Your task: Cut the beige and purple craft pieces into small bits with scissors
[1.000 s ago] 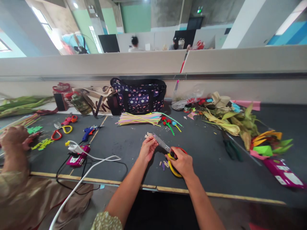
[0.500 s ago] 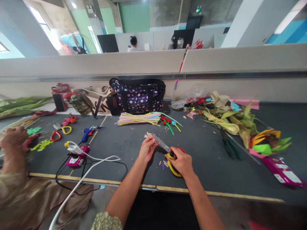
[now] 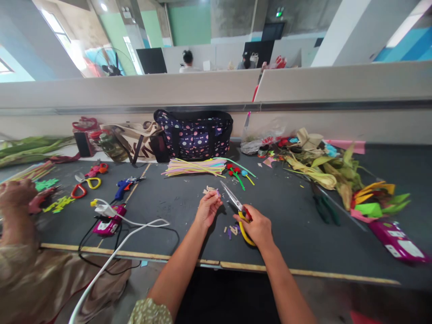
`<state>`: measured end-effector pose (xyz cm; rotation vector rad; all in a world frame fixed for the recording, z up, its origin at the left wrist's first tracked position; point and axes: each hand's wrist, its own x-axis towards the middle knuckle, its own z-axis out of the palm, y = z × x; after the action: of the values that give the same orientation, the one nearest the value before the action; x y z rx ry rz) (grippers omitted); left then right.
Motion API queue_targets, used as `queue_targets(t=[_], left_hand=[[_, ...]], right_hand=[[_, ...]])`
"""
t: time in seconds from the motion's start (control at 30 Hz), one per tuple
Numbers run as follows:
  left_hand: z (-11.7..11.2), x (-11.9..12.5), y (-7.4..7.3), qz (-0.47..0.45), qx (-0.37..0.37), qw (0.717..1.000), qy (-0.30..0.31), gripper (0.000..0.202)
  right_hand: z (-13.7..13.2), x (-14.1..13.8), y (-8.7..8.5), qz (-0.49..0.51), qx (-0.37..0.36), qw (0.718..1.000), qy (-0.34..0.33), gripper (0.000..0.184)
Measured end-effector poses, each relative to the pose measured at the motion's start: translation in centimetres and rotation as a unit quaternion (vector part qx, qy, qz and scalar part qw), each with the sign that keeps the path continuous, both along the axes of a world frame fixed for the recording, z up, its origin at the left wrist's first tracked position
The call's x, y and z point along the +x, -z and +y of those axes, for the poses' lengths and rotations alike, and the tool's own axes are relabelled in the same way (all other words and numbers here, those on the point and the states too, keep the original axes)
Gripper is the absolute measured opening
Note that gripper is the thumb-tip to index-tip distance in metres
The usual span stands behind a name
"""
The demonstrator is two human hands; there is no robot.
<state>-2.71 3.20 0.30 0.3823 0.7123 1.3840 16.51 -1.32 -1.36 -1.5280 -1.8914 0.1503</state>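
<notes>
My right hand (image 3: 256,225) is closed around the red and yellow handles of a pair of scissors (image 3: 232,196), whose blades point away to the upper left. At the fingertips of my left hand (image 3: 208,210), pinched together, shows a small purple piece (image 3: 218,192); most of it is hidden. Just beyond those fingers lies a little heap of beige pieces (image 3: 207,189). Small purple and beige scraps (image 3: 232,231) are scattered on the dark table between my hands, left of the scissors' handle.
Behind my hands lie a bundle of pastel stems (image 3: 194,167) and red pompoms on a green stem (image 3: 238,173), before a patterned bag (image 3: 199,135). A glue gun (image 3: 124,188) and white cable (image 3: 135,227) are left. Dried husks (image 3: 320,173) lie right. A co-worker's hand (image 3: 16,193) is far left.
The scissors' blades have come away from my left fingertips, swinging upward and right, and now show a gap between them. More purple scraps lie between my hands.
</notes>
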Motion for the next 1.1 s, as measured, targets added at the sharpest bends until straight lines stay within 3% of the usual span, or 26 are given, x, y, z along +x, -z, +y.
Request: queue_targets(t=[0.13, 0.27, 0.57, 0.83, 1.1], left_hand=[[-0.1, 0.1, -0.1, 0.016, -0.001, 1.0, 0.026, 0.027], [-0.4, 0.4, -0.5, 0.062, -0.012, 0.991, 0.116, 0.032], [-1.2, 1.0, -0.3, 0.15, 0.033, 0.96, 0.233, 0.038], [-1.8, 1.4, -0.8, 0.189, 0.037, 0.944, 0.269, 0.032], [-1.8, 1.4, -0.5, 0.188, 0.049, 0.942, 0.275, 0.028]], right_hand=[[0.2, 0.1, -0.4, 0.005, 0.007, 1.0, 0.008, 0.037], [0.4, 0.2, -0.1, 0.033, 0.004, 0.999, -0.001, 0.032], [-0.1, -0.2, -0.6, 0.191, -0.063, 0.978, -0.056, 0.029], [0.2, -0.6, 0.2, 0.273, -0.088, 0.952, -0.103, 0.031], [-0.1, -0.8, -0.2, 0.244, -0.08, 0.96, -0.112, 0.029]])
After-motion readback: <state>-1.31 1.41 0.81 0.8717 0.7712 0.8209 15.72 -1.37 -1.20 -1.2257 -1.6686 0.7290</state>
